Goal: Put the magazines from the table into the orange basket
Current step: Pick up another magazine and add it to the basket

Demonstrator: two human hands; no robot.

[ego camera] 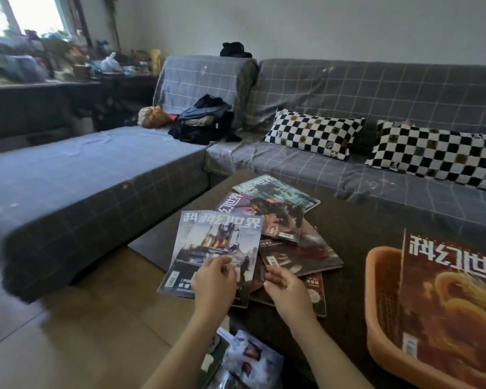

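View: a single head camera, looking forward and down over the table (348,248).
Facing: pointing across the table toward the sofa (348,88) behind it.
Nearness: sitting close above the table's near edge; both forearms are entering from the bottom.
Lens: bending straight lines at the frame edges, wide-angle.
Overlap: only this one view is covering the table.

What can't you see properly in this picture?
- Orange basket, head view: its right and bottom parts are cut off by the picture's edge, and a red magazine covers its inside.
- Magazines under the pile: covers hidden by those on top.
- Left hand grip on the top magazine: fingertips blurred.
- Right hand: whether it touches a magazine is unclear.
- Window shelf clutter: blurred.
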